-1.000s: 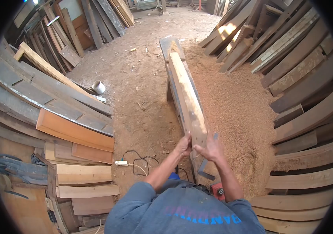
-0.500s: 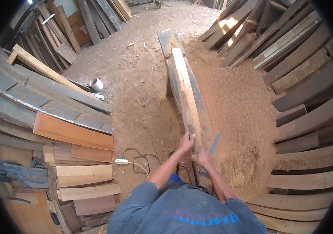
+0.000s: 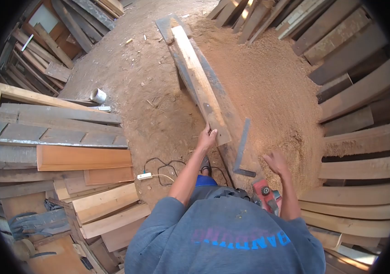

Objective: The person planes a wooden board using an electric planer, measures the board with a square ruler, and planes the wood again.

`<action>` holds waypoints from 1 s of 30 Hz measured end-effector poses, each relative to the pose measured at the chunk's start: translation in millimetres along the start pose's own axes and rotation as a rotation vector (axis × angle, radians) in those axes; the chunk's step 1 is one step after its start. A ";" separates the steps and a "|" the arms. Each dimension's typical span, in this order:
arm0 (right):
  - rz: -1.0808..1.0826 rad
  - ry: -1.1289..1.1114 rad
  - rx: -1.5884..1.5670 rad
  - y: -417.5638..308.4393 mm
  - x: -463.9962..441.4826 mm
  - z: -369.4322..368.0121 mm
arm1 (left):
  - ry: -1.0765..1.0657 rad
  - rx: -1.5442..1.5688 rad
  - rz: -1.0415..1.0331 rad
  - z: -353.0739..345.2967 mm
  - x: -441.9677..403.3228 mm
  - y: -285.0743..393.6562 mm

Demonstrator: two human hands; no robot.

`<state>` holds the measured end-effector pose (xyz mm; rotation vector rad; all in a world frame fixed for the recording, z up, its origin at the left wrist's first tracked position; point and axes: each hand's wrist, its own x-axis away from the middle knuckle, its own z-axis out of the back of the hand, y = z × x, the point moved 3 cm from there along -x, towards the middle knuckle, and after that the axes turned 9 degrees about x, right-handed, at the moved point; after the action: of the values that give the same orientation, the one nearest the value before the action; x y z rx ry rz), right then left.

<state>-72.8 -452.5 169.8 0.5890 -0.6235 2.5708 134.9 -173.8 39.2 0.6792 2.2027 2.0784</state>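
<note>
My left hand (image 3: 207, 138) is closed round the near left edge of a long wooden beam (image 3: 203, 84), with the thumb on top. The beam lies lengthwise on a narrow work bench (image 3: 224, 98). A dark patch marks its surface just beyond this hand. My right hand (image 3: 275, 161) is off the beam, in the air to the right of the bench, fingers loosely bent and apart, nothing visible in them. Between the hands, a carpenter's square (image 3: 241, 153) lies on the bench. A red power planer (image 3: 264, 192) rests at the bench's near end, partly hidden by my body.
Boards (image 3: 359, 118) are stacked along the right, and more planks (image 3: 85, 158) along the left. A white power strip (image 3: 144, 176) with a dark cable lies on the floor at left. A white bucket (image 3: 98, 95) stands farther back. Sawdust (image 3: 281, 100) covers the ground on the right.
My right hand has let go of the beam's near end and moved right. My left hand stays on the beam. The view has shifted, so the square and planer show more fully.
</note>
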 end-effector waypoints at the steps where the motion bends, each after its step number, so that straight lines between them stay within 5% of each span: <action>1: 0.032 0.156 0.012 10.3 42.3 8.4 | -0.035 -0.019 0.016 -1.2 10.0 -2.3; 3: -0.218 -0.168 0.147 91.0 87.0 -32.4 | -0.100 -0.056 0.045 -1.5 27.6 -3.4; 5: -0.262 -0.443 -0.108 147.8 146.2 -70.3 | -0.121 -0.047 0.096 -2.6 39.2 0.0; 7: -0.168 -0.161 -0.495 195.8 194.4 -149.5 | -0.049 -0.323 -0.007 -7.1 50.2 18.4; 9: -0.109 0.008 -0.219 180.1 213.1 -168.6 | 0.128 -0.880 -0.283 -15.3 63.0 52.5; 10: -0.077 0.091 -0.081 165.5 216.6 -176.0 | 0.042 -0.973 -0.309 -22.3 62.7 63.1; 12: -0.231 0.051 -0.319 140.6 214.2 -172.7 | -0.124 -1.158 -0.358 -32.4 57.3 78.8; 16: -0.494 -0.312 -0.497 110.5 202.9 -130.6 | -0.315 -1.245 -0.446 -38.7 61.1 64.8; 19: -0.273 -0.121 -0.574 111.5 187.3 -130.4 | -0.359 -1.254 -0.469 -29.4 64.2 63.6; 25: -0.269 -0.112 -1.112 29.1 156.6 -38.6 | -0.364 -1.193 -0.463 -16.5 102.5 53.9; 30: -0.064 0.024 -1.070 -40.2 110.3 7.8 | -0.316 -1.109 -0.436 -5.3 129.2 31.6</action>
<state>-141.0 -390.7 243.2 0.1824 -1.7233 1.7795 25.5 -135.1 104.4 0.3145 0.6991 2.2543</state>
